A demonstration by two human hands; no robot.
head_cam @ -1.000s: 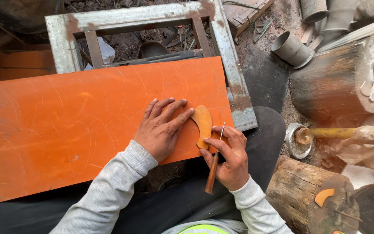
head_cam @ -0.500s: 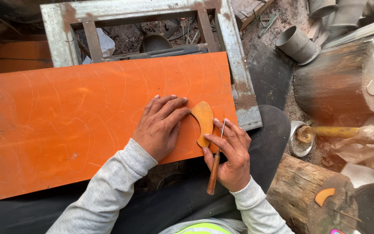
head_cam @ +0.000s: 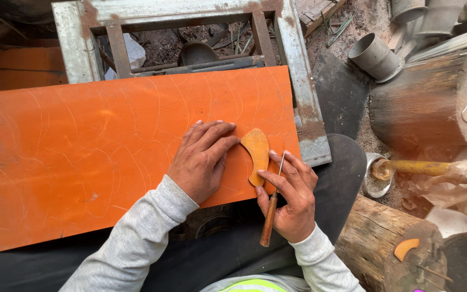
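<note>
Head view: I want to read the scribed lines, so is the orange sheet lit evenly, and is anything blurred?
Head view: soft, even daylight on the orange sheet, no glare, faint curved lines legible; left hand, right hand and curved template sharp; the log end at right looks smeared.

1. The ground (head_cam: 374, 19) is bare, sandy earth strewn with twigs and scraps, lit by even daylight.
2. A rusty grey metal frame (head_cam: 293, 59) lies flat at the top, with dark debris showing through its openings.
3. A thick cut log (head_cam: 422, 108) lies on its side at the right, pale chips on its end face.
4. Grey pipe sections (head_cam: 374, 54) stand near the upper right corner.
5. A second log (head_cam: 379, 238) lies at the lower right, a small orange crescent piece (head_cam: 405, 247) on its end.
6. A yellow-handled tool (head_cam: 433, 167) lies between the logs.
</note>
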